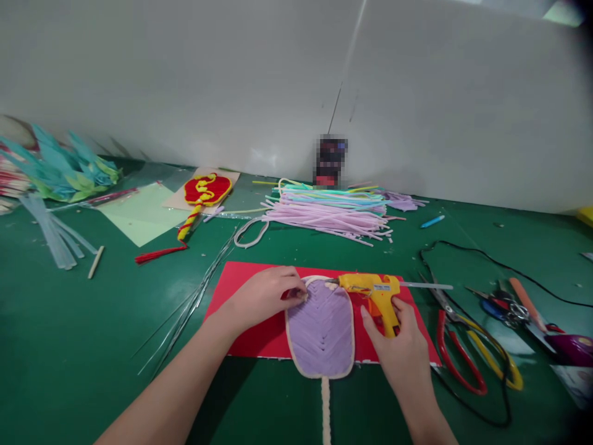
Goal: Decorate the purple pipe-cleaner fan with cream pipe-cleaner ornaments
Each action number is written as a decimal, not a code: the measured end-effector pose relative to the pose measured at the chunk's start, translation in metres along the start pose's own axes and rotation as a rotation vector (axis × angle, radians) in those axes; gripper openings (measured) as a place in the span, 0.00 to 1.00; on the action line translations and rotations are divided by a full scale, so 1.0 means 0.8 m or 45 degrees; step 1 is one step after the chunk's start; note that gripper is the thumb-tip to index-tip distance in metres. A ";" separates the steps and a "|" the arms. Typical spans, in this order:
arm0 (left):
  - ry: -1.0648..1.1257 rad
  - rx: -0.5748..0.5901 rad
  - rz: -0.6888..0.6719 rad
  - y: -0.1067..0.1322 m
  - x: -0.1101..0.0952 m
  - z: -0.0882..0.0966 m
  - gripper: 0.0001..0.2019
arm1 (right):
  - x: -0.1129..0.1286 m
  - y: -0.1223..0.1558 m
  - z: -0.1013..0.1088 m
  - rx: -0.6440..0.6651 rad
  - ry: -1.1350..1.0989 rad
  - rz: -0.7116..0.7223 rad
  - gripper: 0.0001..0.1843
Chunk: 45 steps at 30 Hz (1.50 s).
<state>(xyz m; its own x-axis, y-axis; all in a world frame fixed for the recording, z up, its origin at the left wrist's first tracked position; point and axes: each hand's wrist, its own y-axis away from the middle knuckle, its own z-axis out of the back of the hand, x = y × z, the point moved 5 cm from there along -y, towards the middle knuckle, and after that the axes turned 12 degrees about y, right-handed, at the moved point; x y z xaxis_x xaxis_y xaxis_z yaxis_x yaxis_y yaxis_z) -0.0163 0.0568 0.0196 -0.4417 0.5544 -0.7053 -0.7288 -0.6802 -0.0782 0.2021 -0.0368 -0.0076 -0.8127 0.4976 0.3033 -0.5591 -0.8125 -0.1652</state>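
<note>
A lilac fan-shaped piece (320, 327) with a cream border and a cream handle lies on a red sheet (250, 337) in front of me. My left hand (264, 296) rests on the fan's upper left edge, fingers curled and pressing the border there. My right hand (402, 349) is closed round the grip of a yellow glue gun (373, 287). The gun's nozzle points left and touches the fan's top rim, close to my left fingertips. A clear glue stick juts out of the gun's back to the right.
A pile of pastel pipe cleaners (331, 210) lies behind the red sheet. A red-and-yellow fan (206, 191) sits at the back left, with thin wires (194, 303) nearby. Pliers (456, 346), scissors (507, 309) and a black cable (486, 259) lie to the right.
</note>
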 end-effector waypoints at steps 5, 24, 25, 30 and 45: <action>0.016 -0.005 -0.008 0.000 -0.001 0.000 0.09 | -0.001 -0.001 -0.001 -0.014 -0.032 -0.028 0.35; 0.232 0.052 0.070 0.000 0.009 0.001 0.09 | -0.002 0.000 0.012 -0.023 -0.287 -0.024 0.27; 0.248 0.051 0.059 0.000 0.010 0.001 0.09 | 0.000 0.002 0.013 0.011 -0.331 0.014 0.25; 0.242 0.063 0.014 0.001 0.012 0.000 0.09 | 0.021 0.008 0.009 0.231 -0.433 0.429 0.19; 0.245 0.002 -0.024 0.000 0.008 0.002 0.07 | 0.046 0.004 -0.024 0.263 -0.079 1.094 0.22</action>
<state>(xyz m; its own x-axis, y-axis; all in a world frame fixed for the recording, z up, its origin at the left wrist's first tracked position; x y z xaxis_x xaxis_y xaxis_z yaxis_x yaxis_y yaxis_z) -0.0202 0.0614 0.0161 -0.3197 0.4652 -0.8255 -0.7368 -0.6698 -0.0921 0.1678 -0.0153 -0.0149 -0.9243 -0.3227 0.2037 0.2864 -0.9394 -0.1884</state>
